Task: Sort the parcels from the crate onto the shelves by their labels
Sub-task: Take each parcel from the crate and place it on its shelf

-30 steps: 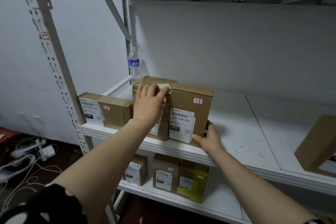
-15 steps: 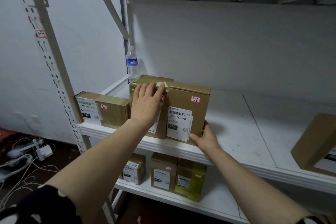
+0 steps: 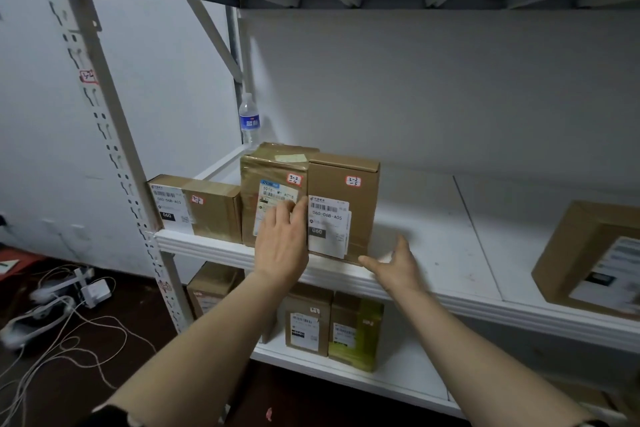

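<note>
Three brown parcels stand in a row at the left end of the white middle shelf (image 3: 433,246). A low parcel (image 3: 207,208) is leftmost. A taped parcel (image 3: 273,177) with a red-edged tag stands in the middle. A plain upright parcel (image 3: 360,204) with a white label stands on its right. My left hand (image 3: 282,246) lies with straight fingers on the front of the taped parcel, low down. My right hand (image 3: 394,263) hovers open just off the lower right corner of the plain parcel, apart from it.
A water bottle (image 3: 250,121) stands at the shelf's back left corner. Another brown parcel (image 3: 588,256) lies at the shelf's far right. Several parcels (image 3: 308,322) stand on the lower shelf. Cables and chargers (image 3: 62,305) lie on the floor at the left.
My left hand slid down from the taped parcel's top to its lower front. My right hand came off the plain parcel's lower right corner and drew back.
</note>
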The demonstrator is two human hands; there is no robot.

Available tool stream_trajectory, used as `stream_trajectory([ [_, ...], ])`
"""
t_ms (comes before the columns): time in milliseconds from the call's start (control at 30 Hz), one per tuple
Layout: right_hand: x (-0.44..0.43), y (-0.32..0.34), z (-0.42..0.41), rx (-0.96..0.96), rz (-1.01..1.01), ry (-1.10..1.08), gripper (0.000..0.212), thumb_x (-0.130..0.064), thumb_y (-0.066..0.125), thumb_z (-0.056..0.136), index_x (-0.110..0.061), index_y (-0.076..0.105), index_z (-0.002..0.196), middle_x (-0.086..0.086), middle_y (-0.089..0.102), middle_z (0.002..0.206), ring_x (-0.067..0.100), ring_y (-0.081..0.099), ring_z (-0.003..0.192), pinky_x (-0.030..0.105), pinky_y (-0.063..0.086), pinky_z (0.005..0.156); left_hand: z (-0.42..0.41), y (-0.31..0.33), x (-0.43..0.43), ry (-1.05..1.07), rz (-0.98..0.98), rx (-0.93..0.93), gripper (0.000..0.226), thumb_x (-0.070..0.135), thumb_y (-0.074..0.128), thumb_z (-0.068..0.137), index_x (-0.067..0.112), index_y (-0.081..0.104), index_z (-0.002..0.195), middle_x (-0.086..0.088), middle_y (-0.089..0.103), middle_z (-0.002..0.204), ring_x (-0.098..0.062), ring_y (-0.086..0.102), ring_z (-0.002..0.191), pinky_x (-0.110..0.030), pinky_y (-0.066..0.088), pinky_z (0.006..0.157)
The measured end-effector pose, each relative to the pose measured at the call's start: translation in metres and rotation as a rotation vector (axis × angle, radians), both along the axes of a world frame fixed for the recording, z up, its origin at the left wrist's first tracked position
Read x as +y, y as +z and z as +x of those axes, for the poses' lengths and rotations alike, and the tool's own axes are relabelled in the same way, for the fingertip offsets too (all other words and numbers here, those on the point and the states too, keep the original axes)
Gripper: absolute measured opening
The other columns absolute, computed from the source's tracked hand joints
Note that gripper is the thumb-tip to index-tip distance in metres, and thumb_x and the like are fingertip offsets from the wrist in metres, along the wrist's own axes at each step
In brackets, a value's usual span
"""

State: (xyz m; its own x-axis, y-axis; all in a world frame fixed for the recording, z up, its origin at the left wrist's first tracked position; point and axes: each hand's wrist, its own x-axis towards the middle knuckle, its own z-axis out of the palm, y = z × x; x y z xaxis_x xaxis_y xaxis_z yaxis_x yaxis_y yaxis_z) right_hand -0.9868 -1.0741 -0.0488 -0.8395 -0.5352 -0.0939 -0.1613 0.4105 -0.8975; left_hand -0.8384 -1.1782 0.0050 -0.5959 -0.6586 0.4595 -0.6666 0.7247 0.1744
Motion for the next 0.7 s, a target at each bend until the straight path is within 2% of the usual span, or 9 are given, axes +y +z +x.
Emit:
stream_trajectory([
  [67, 0.017, -0.002, 0.000, 0.005, -0.018, -0.030, 0.101, -0.028, 0.080, 0.074, -0.014, 0.015, 0.151, 0.011, 0.025, 0.155, 0.030, 0.028, 0.141, 0.044, 0.033, 0.112, -0.003, -0.007, 0.014, -0.076, 0.052, -0.041, 0.064, 0.009, 0.048, 0.091, 0.018, 0.020, 0.148, -0.005, 0.040, 0.136, -0.021, 0.037, 0.120, -0.029, 0.036, 0.099],
  [233, 0.076, -0.003, 0.011, 0.023, -0.016, -0.133, 0.091, -0.023, 0.079, 0.076, -0.014, 0.024, 0.148, 0.011, 0.031, 0.151, 0.027, 0.032, 0.138, 0.037, 0.034, 0.109, -0.020, -0.021, 0.048, -0.332, 0.155, -0.239, 0.050, 0.010, 0.048, 0.088, 0.019, 0.041, 0.137, -0.003, 0.041, 0.137, -0.022, 0.035, 0.125, -0.033, 0.043, 0.099],
  [367, 0.134, -0.002, 0.029, 0.041, -0.004, -0.298, 0.089, -0.029, 0.080, 0.075, -0.010, 0.030, 0.146, 0.012, 0.032, 0.150, 0.027, 0.034, 0.137, 0.034, 0.032, 0.108, -0.032, -0.029, 0.079, -0.604, 0.168, -0.373, 0.061, 0.015, 0.052, 0.088, 0.022, 0.033, 0.145, -0.002, 0.038, 0.144, -0.023, 0.031, 0.133, -0.036, 0.035, 0.108],
  [467, 0.180, -0.008, 0.058, -0.004, 0.023, -0.472, 0.087, -0.043, 0.075, 0.076, -0.012, 0.031, 0.146, 0.011, 0.032, 0.149, 0.028, 0.035, 0.135, 0.041, 0.034, 0.110, -0.031, -0.039, 0.107, -0.791, 0.165, -0.496, 0.066, 0.023, 0.055, 0.086, 0.022, 0.029, 0.147, -0.005, 0.033, 0.148, -0.025, 0.027, 0.136, -0.035, 0.032, 0.109],
  [600, 0.239, -0.024, 0.117, -0.031, 0.032, -0.680, 0.059, -0.046, 0.066, 0.083, -0.015, 0.047, 0.130, 0.008, 0.041, 0.143, 0.025, 0.043, 0.128, 0.035, 0.039, 0.103, -0.018, -0.056, 0.160, -0.994, 0.133, -0.607, 0.068, 0.031, 0.053, 0.088, 0.025, 0.023, 0.149, -0.006, 0.033, 0.148, -0.027, 0.026, 0.137, -0.035, 0.034, 0.108],
  [700, 0.291, -0.029, 0.169, -0.069, 0.056, -0.822, 0.070, -0.048, 0.065, 0.084, -0.014, 0.041, 0.140, 0.006, 0.041, 0.144, 0.025, 0.043, 0.130, 0.035, 0.039, 0.104, -0.002, -0.063, 0.215, -1.151, 0.118, -0.648, 0.069, 0.031, 0.054, 0.088, 0.025, 0.023, 0.149, -0.007, 0.034, 0.148, -0.029, 0.029, 0.136, -0.034, 0.033, 0.107],
])
